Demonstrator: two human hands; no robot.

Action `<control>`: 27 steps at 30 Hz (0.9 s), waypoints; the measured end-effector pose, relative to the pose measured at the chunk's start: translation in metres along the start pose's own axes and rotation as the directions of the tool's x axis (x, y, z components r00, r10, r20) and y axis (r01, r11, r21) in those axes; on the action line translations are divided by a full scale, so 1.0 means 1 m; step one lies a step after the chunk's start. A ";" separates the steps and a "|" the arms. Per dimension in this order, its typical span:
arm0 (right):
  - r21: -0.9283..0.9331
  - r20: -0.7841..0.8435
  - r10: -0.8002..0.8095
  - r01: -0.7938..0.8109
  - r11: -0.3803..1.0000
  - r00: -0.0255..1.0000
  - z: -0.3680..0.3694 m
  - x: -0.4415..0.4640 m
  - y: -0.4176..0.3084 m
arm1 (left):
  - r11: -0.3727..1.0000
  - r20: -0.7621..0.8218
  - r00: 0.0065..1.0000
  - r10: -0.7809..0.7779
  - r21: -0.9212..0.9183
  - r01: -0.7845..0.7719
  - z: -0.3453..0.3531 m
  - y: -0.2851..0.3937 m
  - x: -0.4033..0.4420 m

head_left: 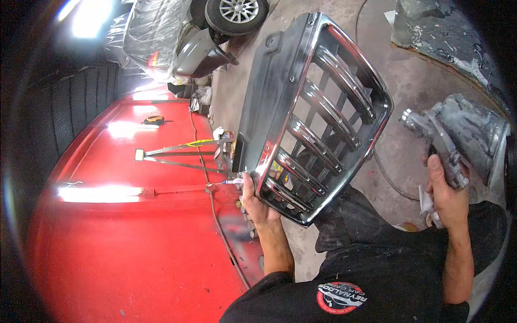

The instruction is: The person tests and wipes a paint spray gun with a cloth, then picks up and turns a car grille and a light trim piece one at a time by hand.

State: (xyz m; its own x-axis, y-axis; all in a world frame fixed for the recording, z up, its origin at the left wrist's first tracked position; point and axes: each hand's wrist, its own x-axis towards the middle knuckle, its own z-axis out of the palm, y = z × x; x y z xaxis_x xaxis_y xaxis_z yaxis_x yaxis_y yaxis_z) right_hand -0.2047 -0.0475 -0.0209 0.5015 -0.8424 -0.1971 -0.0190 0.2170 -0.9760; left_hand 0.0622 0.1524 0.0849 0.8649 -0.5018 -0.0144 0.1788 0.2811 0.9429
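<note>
My left hand (259, 203) is closed on the lower left corner of a car grille (323, 129), holding it up tilted in front of me. The grille has a chrome frame, several curved chrome slats, and a dark upper panel with a dusty look. To the right, my right hand (448, 196) is wrapped round what looks like a spray gun (444, 142), apart from the grille. Its silver round end points toward the grille, and a cup smeared with grey is attached. Part of the gun's handle is hidden by my fingers.
A red wall (134, 242) fills the left, with a hose (218, 215) along it and a metal stand (180, 153) nearby. At the top are a car wheel (237, 13) and a plastic-covered vehicle (151, 43). A paint-stained panel (458, 43) occupies the upper right.
</note>
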 end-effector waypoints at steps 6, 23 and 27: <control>0.026 -0.059 0.144 -0.143 0.989 0.988 -0.004 0.001 -0.008 | 0.998 0.090 0.996 -0.010 -0.062 0.015 -0.003 -0.001 0.002; -0.144 0.250 0.096 -0.061 0.988 0.964 0.014 -0.029 -0.024 | 1.000 -0.005 1.000 -0.002 -0.002 0.002 0.008 0.000 -0.003; -0.210 0.328 0.173 -0.107 0.972 0.929 0.017 -0.034 -0.026 | 0.999 -0.062 0.998 -0.019 -0.028 0.017 0.011 0.001 -0.006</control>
State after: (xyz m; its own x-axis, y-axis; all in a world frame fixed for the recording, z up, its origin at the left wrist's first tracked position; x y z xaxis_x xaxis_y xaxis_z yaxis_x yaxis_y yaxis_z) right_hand -0.2067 -0.0160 0.0127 0.7462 -0.5829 -0.3215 -0.2539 0.1973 -0.9469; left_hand 0.0521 0.1464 0.0901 0.8886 -0.4556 -0.0525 0.2067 0.2958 0.9326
